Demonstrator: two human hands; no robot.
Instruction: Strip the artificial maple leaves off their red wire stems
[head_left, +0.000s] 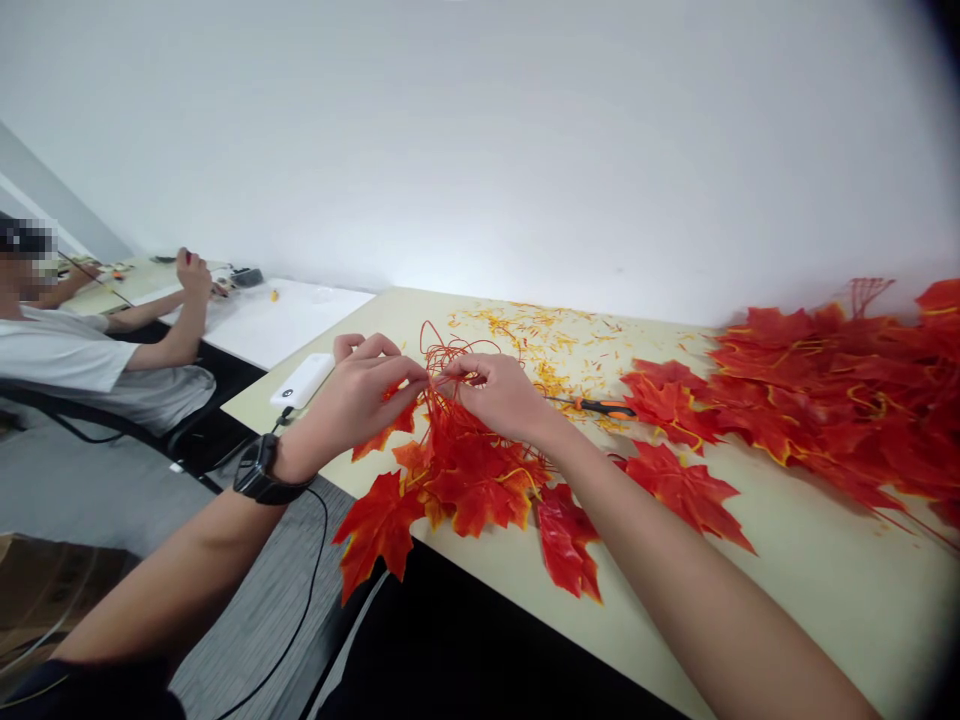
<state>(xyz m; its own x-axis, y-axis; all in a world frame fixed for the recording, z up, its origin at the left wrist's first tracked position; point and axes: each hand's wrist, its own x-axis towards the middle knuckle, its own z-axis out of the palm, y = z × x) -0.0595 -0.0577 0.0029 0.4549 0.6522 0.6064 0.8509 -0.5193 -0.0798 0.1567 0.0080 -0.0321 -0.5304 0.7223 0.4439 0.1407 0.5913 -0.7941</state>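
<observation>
Both my hands meet over a tangle of thin red stems (448, 345) above the table. My left hand (367, 390), with a black watch on its wrist, pinches the stems between thumb and fingertips. From the other side my right hand (499, 395) closes on the same stems, its fingers curled. Red artificial maple leaves (480, 485) with yellow edges hang and lie below the hands, some over the table's front edge. Which single stem each hand grips is too fine to make out.
A large pile of red leaves (817, 400) lies at the right. Yellow and orange scraps (555, 350) litter the table's back, by an orange-and-black handled tool (604, 408). A white power bank (304, 381) with a cable sits left. Another person (97, 350) works at the far left.
</observation>
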